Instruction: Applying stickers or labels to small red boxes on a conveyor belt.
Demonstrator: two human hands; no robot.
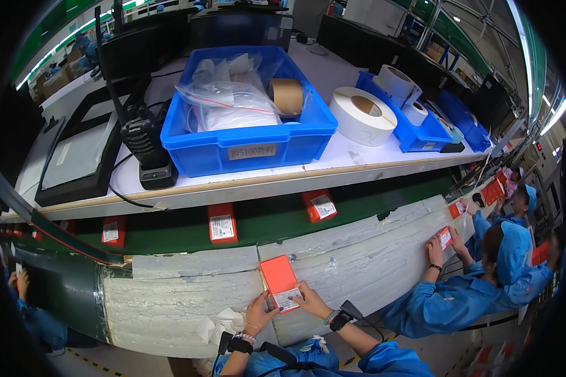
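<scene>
A flat red box (278,277) with a white label at its near end lies on the pale padded bench edge (182,295). My left hand (258,312) grips its near left corner, fingers on the label end. My right hand (309,300) presses the label's right side. Both wrists wear straps and both sleeves are blue.
Several red boxes (222,222) ride the green conveyor belt (264,217) beyond. Above it, a white shelf (333,160) carries a blue bin (245,110) of bagged parts and tape, a label roll (361,115) and a handheld radio in its charger (146,141). A co-worker in blue (478,276) handles a box at right.
</scene>
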